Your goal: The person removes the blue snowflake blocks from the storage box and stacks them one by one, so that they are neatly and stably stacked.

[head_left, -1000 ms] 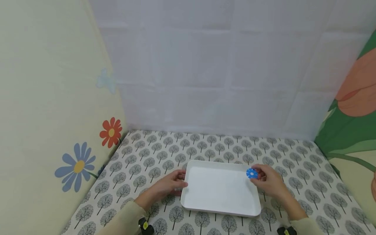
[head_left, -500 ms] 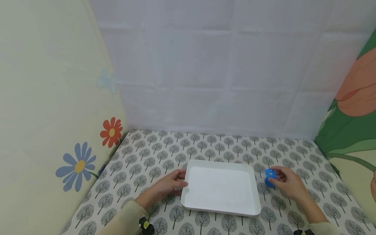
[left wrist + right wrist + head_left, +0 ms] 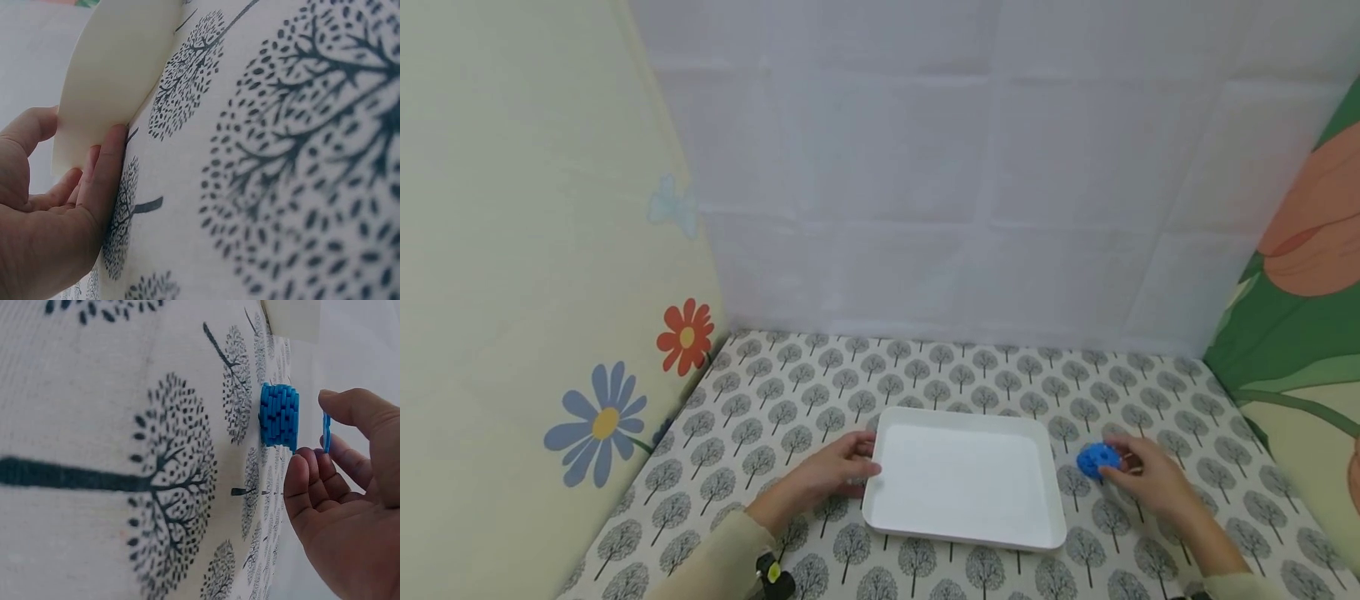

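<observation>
In the head view my left hand (image 3: 835, 473) is at the left side of a white rectangular tray (image 3: 962, 483). In the left wrist view its thumb is on the rim and the other fingers lie along the outer wall. Beyond the tray's right side, my right hand (image 3: 1150, 477) pinches a thin blue notched disc (image 3: 326, 430) between thumb and fingers. Close beside that disc, a stack of similar blue discs (image 3: 279, 416) stands on the tablecloth. From the head, the held disc overlaps the stack (image 3: 1086, 464).
A tablecloth (image 3: 820, 375) printed with grey trees covers the table. White cloth (image 3: 880, 208) hangs along its back. Flower-printed panels stand at the left (image 3: 550, 250) and right (image 3: 1315, 333).
My right hand has moved right from the tray's upper right corner, carrying a blue disc to the stack, which now shows beside it. The left hand and the tray have stayed put.
</observation>
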### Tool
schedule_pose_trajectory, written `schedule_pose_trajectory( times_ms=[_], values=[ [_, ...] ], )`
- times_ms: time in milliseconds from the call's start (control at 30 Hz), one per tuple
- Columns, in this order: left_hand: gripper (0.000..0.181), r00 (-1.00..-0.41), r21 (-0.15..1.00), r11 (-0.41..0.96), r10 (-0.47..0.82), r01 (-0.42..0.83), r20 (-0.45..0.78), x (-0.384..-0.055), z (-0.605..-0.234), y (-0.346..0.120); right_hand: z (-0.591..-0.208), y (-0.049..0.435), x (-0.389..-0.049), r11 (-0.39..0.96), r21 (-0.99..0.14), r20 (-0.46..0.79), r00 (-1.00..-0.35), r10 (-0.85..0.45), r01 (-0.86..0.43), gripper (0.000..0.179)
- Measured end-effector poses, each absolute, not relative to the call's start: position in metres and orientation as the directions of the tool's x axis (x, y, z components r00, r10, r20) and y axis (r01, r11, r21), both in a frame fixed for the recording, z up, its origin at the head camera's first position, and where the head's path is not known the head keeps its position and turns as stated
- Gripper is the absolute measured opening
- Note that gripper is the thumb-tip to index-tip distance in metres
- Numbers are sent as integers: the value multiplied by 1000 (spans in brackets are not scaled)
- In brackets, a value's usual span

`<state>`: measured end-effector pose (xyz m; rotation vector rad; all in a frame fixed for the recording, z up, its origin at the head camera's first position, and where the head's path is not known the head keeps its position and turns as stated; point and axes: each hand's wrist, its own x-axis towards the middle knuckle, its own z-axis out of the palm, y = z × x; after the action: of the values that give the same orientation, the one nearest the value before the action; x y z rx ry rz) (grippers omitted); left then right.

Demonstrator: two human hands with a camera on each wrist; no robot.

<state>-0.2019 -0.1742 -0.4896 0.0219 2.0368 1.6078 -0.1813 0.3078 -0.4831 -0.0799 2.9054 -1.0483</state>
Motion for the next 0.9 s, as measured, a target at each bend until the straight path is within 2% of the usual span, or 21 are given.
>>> schedule_pose_trajectory(
  times_ms=[200, 700, 900],
  values=[
    [69, -854, 914, 269, 349, -303, -386, -202, -492, -175, -486, 306, -183, 773, -635, -62, -997, -46, 3, 54],
    [71, -855, 918, 250, 350, -308, -383, -203, -492, -175, -489, 307, -185, 796, -605, -53, -997, -63, -18, 50],
    [71, -854, 915, 260, 349, -308, -387, -202, -492, -175, -490, 307, -187, 797, -602, -121, -992, -25, 53, 55]
  ],
)
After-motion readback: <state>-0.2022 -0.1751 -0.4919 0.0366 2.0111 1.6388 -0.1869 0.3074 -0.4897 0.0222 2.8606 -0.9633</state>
